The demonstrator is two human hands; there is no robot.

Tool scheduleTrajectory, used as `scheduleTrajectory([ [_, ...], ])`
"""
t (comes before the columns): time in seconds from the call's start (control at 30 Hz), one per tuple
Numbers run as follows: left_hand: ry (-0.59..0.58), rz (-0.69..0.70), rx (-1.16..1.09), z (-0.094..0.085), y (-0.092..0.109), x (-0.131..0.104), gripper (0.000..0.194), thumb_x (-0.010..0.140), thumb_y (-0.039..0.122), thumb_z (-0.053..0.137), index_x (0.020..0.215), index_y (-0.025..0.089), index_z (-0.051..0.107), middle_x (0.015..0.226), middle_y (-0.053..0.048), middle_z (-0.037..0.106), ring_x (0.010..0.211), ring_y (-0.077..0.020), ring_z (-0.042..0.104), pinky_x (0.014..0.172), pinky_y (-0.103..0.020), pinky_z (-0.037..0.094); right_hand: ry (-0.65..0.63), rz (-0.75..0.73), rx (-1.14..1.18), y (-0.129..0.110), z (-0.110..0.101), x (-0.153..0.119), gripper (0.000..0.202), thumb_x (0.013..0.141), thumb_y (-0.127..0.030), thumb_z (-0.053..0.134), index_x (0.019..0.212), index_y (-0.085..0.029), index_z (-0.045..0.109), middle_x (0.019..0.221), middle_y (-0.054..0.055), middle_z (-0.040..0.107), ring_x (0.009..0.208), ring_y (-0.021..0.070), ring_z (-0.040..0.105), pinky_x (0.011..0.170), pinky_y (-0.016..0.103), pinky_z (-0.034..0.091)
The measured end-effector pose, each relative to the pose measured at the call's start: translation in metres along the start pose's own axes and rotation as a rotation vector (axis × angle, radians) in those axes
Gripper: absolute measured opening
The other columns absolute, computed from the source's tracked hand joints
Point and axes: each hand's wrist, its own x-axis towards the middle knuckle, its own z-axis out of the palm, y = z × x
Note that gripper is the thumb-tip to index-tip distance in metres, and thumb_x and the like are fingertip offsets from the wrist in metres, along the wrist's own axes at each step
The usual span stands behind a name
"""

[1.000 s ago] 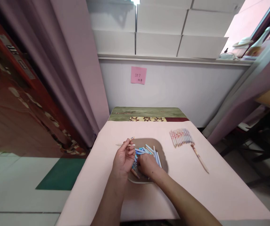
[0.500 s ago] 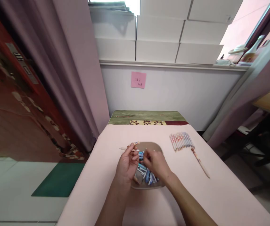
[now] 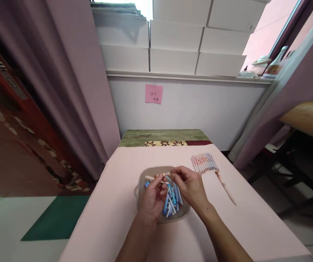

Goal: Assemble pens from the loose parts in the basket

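Observation:
My left hand (image 3: 153, 198) is closed, with a short printed pen barrel (image 3: 161, 175) pinched between thumb and fingers. A pale, slim pen piece (image 3: 149, 178) also sticks out from this hand to the left. My right hand (image 3: 191, 183) pinches at the right end of the barrel; its fingers cover the small part there. Both hands are over a grey-beige plastic container (image 3: 148, 171). Inside it lie several loose blue and white pen parts (image 3: 172, 199), partly hidden by my left hand.
To the right, a row of several printed pens (image 3: 204, 162) lies side by side on the pink tablecloth (image 3: 123, 182). One separate pen (image 3: 226, 188) lies slanted just in front of them. A pink note (image 3: 153, 94) is stuck on the wall behind.
My right hand has risen out of the container to the barrel's end. My left hand has turned the barrel nearly level above the container. The view has shifted slightly.

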Motion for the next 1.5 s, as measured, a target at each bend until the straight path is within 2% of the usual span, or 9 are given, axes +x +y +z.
scheduleTrajectory([
  [0.17, -0.002, 0.006, 0.014, -0.002, -0.009, 0.002, 0.008, 0.080, 0.007, 0.062, 0.075, 0.011, 0.058, 0.064, -0.002, 0.060, 0.043, -0.0049, 0.050, 0.033, -0.012, 0.034, 0.025, -0.112, -0.112, -0.002, -0.007, 0.002, 0.013, 0.081, -0.022, 0.061, 0.084, -0.022, 0.074, 0.080, 0.003, 0.072, 0.074, 0.0158, 0.066, 0.069, 0.026, 0.052],
  [0.3, -0.058, -0.044, -0.047, -0.002, -0.012, 0.003, 0.008, 0.084, 0.009, 0.059, 0.076, 0.010, 0.060, 0.065, -0.002, 0.059, 0.044, -0.0042, 0.049, 0.032, -0.011, 0.034, 0.017, -0.068, 0.006, 0.003, -0.007, 0.003, 0.016, 0.080, -0.027, 0.065, 0.091, -0.022, 0.075, 0.082, 0.004, 0.072, 0.073, 0.0158, 0.066, 0.067, 0.026, 0.054],
  [0.43, -0.104, -0.104, -0.138, 0.000, -0.010, 0.001, 0.018, 0.091, 0.014, 0.049, 0.081, 0.007, 0.062, 0.067, -0.003, 0.057, 0.042, -0.0016, 0.046, 0.032, -0.009, 0.033, 0.072, 0.029, 0.197, 0.007, -0.008, 0.000, 0.034, 0.079, -0.033, 0.067, 0.109, -0.019, 0.068, 0.083, 0.003, 0.070, 0.068, 0.0139, 0.065, 0.066, 0.026, 0.055],
  [0.6, -0.099, -0.064, -0.260, 0.005, -0.009, -0.001, 0.026, 0.096, 0.017, 0.041, 0.085, 0.007, 0.062, 0.069, -0.003, 0.056, 0.044, -0.0008, 0.046, 0.034, -0.008, 0.035, 0.118, 0.092, 0.240, 0.013, -0.003, -0.015, 0.021, 0.083, -0.036, 0.063, 0.086, -0.017, 0.068, 0.072, 0.003, 0.068, 0.063, 0.0142, 0.063, 0.059, 0.025, 0.053],
  [0.87, -0.087, -0.013, -0.194, 0.013, -0.018, -0.003, 0.016, 0.092, 0.009, 0.049, 0.084, 0.011, 0.062, 0.070, -0.002, 0.060, 0.048, -0.0018, 0.051, 0.038, -0.007, 0.040, 0.041, 0.174, 0.588, 0.012, 0.020, -0.024, 0.023, 0.079, -0.037, 0.068, 0.091, -0.017, 0.065, 0.081, 0.005, 0.074, 0.071, 0.0181, 0.070, 0.067, 0.030, 0.057],
  [1.03, -0.107, 0.023, -0.112, 0.007, -0.022, -0.001, 0.007, 0.085, 0.013, 0.061, 0.091, 0.013, 0.064, 0.078, -0.002, 0.065, 0.046, -0.0031, 0.050, 0.033, -0.012, 0.035, 0.090, 0.202, 0.547, 0.015, 0.021, -0.026, 0.023, 0.079, -0.037, 0.068, 0.090, -0.017, 0.066, 0.074, 0.003, 0.072, 0.064, 0.0159, 0.067, 0.063, 0.027, 0.054],
  [1.2, -0.054, 0.070, -0.150, 0.007, -0.026, 0.002, 0.009, 0.086, 0.015, 0.060, 0.092, 0.017, 0.066, 0.085, -0.002, 0.069, 0.069, -0.0102, 0.064, 0.059, -0.018, 0.052, 0.151, 0.189, 0.383, 0.017, 0.019, -0.027, 0.027, 0.080, -0.039, 0.066, 0.095, -0.017, 0.066, 0.086, 0.007, 0.071, 0.077, 0.0186, 0.067, 0.073, 0.031, 0.054],
  [1.33, -0.027, 0.043, -0.185, 0.014, -0.027, 0.001, 0.015, 0.091, 0.019, 0.053, 0.089, 0.017, 0.068, 0.088, -0.005, 0.070, 0.079, -0.0139, 0.067, 0.074, -0.025, 0.055, 0.188, 0.161, 0.216, 0.018, 0.024, -0.027, 0.023, 0.076, -0.037, 0.069, 0.089, -0.018, 0.068, 0.093, 0.007, 0.070, 0.082, 0.0186, 0.064, 0.078, 0.031, 0.052],
  [1.5, -0.006, -0.010, -0.210, 0.023, -0.030, 0.000, 0.027, 0.095, 0.023, 0.044, 0.095, 0.015, 0.069, 0.092, -0.009, 0.070, 0.086, -0.0158, 0.069, 0.081, -0.027, 0.055, 0.201, 0.229, 0.336, 0.020, 0.040, -0.027, 0.026, 0.076, -0.037, 0.070, 0.093, -0.017, 0.068, 0.089, 0.005, 0.071, 0.080, 0.0187, 0.065, 0.075, 0.030, 0.053],
])
